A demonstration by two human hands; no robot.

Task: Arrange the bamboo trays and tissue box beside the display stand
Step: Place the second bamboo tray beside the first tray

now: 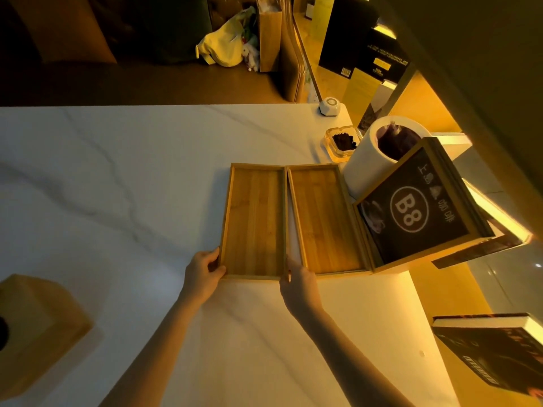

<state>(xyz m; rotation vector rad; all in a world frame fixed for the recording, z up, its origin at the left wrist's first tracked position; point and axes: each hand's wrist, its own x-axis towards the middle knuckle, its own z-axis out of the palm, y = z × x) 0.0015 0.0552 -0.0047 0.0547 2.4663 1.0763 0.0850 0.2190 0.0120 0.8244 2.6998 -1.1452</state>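
Observation:
Two shallow bamboo trays lie side by side on the white marble table (pixel 117 177). The right tray (pixel 324 221) rests against the wooden display stand (pixel 417 210), which carries a dark "B8" sign. The left tray (pixel 254 221) sits a narrow gap away from the right one. My left hand (pixel 202 273) grips the left tray's near left corner. My right hand (pixel 298 282) holds its near right corner, fingers in the gap between the trays. The wooden tissue box (pixel 38 330) stands apart at the table's near left.
Behind the stand are a white cylindrical bin (pixel 370 160), a glass ashtray (pixel 342 143) with dark contents and a small white device (pixel 329 106). A dark book (pixel 499 348) juts in at the near right. Bags sit on the floor beyond the table.

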